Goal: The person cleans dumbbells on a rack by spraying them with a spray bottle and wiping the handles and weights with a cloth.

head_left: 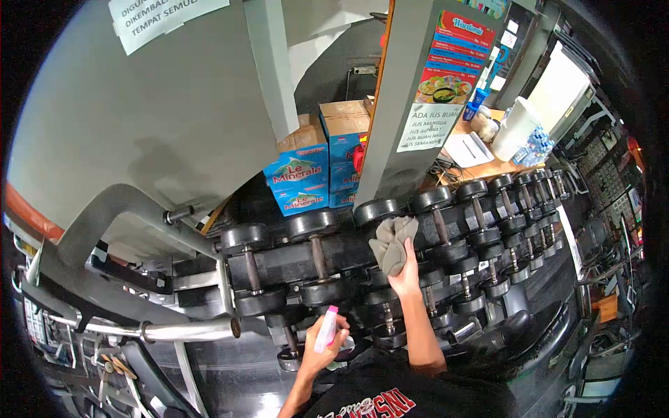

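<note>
My right hand grips a bunched grey-green cloth, which overlaps a black dumbbell on the upper tier of the rack. Lower and to the left, my left hand is wrapped round a small spray bottle with a pink top and a whitish body. The bottle is upright, close in front of the lower-tier dumbbells. Just beyond it lies another dumbbell with a bare metal handle. The handle of the dumbbell under the cloth is hidden.
Two tiers of dumbbells run rightward along the rack. Behind stand blue water cartons and a grey pillar with a menu poster. A wooden table holds papers and bottles. A metal bar juts in from the left; a black padded bench is at right.
</note>
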A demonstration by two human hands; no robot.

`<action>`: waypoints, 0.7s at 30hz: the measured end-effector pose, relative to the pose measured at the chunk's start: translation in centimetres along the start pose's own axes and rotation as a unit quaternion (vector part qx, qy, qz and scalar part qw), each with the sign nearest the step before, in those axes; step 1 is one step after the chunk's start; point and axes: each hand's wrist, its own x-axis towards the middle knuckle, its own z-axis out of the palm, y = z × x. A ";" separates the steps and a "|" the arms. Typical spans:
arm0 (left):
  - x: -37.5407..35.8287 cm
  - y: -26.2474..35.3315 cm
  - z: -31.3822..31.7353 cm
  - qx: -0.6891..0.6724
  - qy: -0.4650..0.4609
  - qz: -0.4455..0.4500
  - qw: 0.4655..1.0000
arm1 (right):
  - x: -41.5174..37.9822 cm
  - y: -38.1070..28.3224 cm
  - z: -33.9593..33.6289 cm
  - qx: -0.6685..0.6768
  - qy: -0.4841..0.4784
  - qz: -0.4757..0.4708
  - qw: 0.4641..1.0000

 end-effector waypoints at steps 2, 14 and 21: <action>2.2 -0.6 0.0 0.016 -0.037 0.014 0.999 | 2.6 -0.6 0.5 -0.033 0.014 -0.033 0.999; 11.5 1.7 1.4 0.040 -0.034 0.062 0.997 | 12.9 3.2 2.2 -0.859 -0.231 -0.378 0.256; 13.1 1.4 0.5 0.082 0.044 0.098 0.991 | 13.3 3.1 1.8 -0.881 -0.298 -0.321 0.178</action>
